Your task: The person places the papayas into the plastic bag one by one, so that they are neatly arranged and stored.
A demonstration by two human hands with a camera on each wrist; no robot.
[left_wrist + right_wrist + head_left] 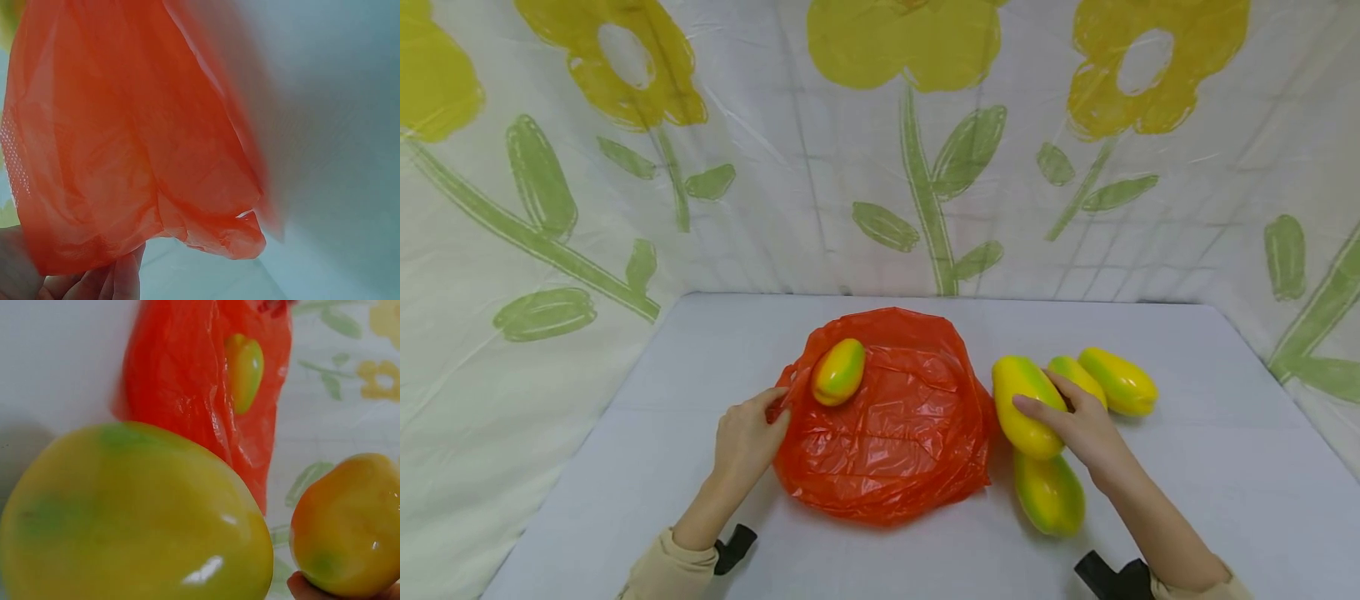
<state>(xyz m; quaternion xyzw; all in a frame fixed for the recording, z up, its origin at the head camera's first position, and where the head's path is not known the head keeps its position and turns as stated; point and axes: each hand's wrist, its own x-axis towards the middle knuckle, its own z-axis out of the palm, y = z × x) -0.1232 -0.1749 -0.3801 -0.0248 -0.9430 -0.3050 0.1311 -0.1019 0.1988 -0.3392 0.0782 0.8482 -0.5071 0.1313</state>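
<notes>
A red plastic bag [887,417] lies spread with its mouth facing up, and one yellow-green papaya [838,372] rests inside by its left wall. The left hand [751,433] pinches the bag's left rim; in the left wrist view its fingers [125,275] bend at the film's lower edge. Just right of the bag, the right hand [1086,429] grips a large papaya [1026,400] between thumb and fingers. Another papaya [1051,496] lies below the held one and is partly covered by it in the head view. The bag's outer film fills much of the left wrist view.
Two more papayas, a partly hidden one [1078,379] and a far one [1120,382], lie behind the right hand on the white table [1217,467]. A flower-printed curtain [760,208] hangs behind and at both sides. Black wrist mounts sit below both hands.
</notes>
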